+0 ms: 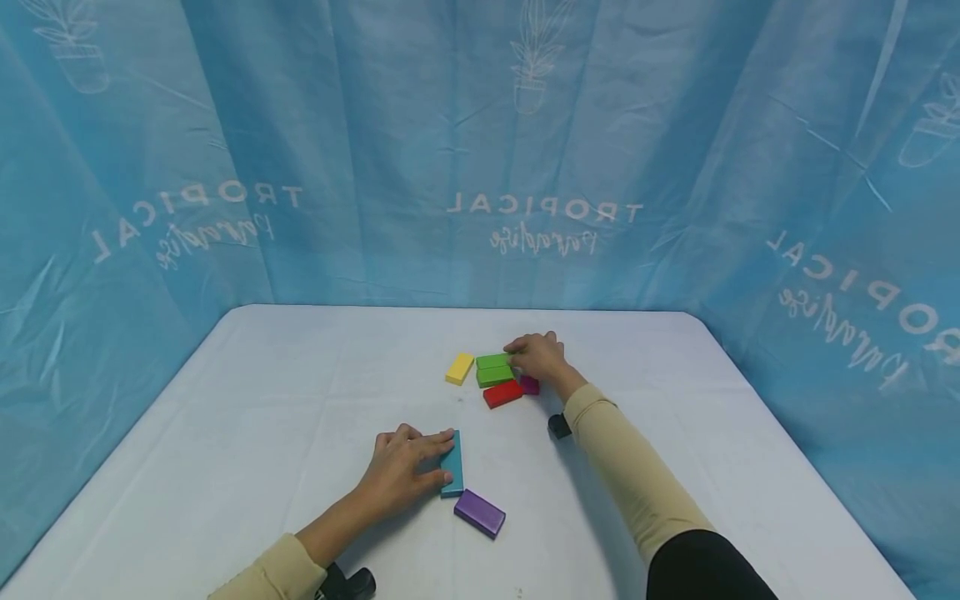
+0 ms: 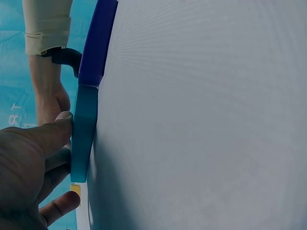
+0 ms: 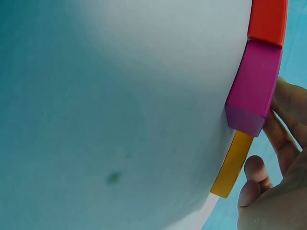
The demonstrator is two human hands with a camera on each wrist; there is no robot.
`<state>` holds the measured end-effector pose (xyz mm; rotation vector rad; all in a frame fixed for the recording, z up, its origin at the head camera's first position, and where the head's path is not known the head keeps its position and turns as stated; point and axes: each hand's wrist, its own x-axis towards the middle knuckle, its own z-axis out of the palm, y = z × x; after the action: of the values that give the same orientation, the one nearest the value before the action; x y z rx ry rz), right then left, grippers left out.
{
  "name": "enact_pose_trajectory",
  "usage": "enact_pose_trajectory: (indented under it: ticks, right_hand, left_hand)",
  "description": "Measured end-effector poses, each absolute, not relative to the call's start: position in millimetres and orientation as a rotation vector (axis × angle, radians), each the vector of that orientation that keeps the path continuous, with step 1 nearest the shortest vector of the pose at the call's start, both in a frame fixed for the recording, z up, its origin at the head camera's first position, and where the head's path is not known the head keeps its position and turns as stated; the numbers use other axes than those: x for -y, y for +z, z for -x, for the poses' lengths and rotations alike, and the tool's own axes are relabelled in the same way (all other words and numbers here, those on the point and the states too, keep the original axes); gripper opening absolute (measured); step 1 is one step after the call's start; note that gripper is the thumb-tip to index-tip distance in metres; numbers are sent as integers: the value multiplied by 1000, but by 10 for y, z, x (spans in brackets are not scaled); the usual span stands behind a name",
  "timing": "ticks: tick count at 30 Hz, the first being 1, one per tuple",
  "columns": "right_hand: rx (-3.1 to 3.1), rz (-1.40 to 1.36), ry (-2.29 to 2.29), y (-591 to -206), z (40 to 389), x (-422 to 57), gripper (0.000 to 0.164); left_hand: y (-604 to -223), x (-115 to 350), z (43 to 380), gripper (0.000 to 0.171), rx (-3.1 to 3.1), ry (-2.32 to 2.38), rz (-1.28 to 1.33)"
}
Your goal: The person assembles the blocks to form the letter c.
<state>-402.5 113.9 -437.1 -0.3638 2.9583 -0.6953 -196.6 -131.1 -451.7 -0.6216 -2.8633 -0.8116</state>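
My left hand (image 1: 405,467) rests with its thumb and a finger spread along a teal block (image 1: 452,482). In the left wrist view the thumb touches that block (image 2: 85,134), whose end meets a purple block (image 1: 480,512). Farther off, my right hand (image 1: 536,357) bends over the right end of two green blocks (image 1: 495,375) lying side by side. A magenta block (image 1: 530,386) is partly covered by this hand, beside a red block (image 1: 502,393). In the right wrist view an orange block (image 3: 232,164) adjoins the magenta one, close to the fingers; their tips are partly hidden.
A yellow block (image 1: 460,368) lies just left of the green ones. All blocks are on a white-covered table (image 1: 337,367). Blue printed curtains (image 1: 390,150) close off the back and both sides. A black strap-on device sits at each wrist.
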Motion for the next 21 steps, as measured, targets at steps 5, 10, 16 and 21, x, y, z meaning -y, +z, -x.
enact_pose_trajectory:
  ticks: [5,10,16,21]
  right_hand:
    - [-2994,381,-678,-4363,4000,-1167,27]
    - [-2983,382,-687,-4371,3994,-1170,28]
    - [-2913,415,-741,-4378,4022,-1178,33]
    - [-2884,397,-726,-4371,4053,-1183,34]
  left_hand:
    - [-4519,1315,1963,49,2871,-810,619]
    - [-4533,1321,1968,49,2886,-820,603]
    - [-4531,1323,1970,50,2890,-829,599]
    - [-4522,1320,1961,48,2865,-819,624]
